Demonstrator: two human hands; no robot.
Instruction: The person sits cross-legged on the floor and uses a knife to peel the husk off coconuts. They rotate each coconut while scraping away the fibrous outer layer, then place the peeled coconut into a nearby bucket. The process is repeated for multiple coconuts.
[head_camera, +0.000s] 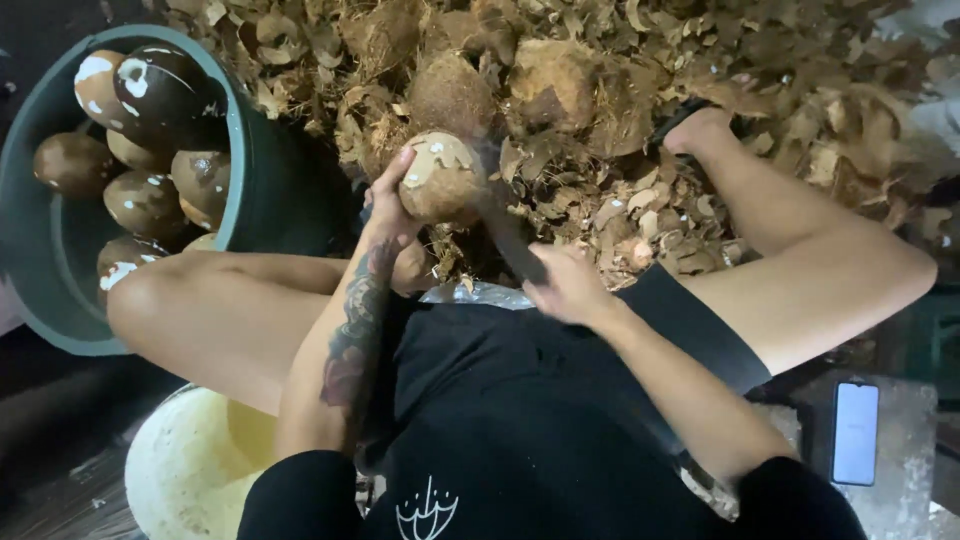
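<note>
- A round, brown, partly peeled coconut (441, 177) with white patches is gripped by the left hand (385, 205), its fingers curled around the left side.
- A dark, blurred long knife (508, 232) is clenched in the right hand (568, 285); its blade is laid against the coconut's right side, just beyond the fingers.
- A grey-green plastic bucket (255, 190) of peeled coconuts is seen left of the left fingers.
- Brown husk shavings (620, 110) are heaped beyond both hands.

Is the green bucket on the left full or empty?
Nearly full: the green bucket holds peeled brown coconuts piled up to its rim.
</note>
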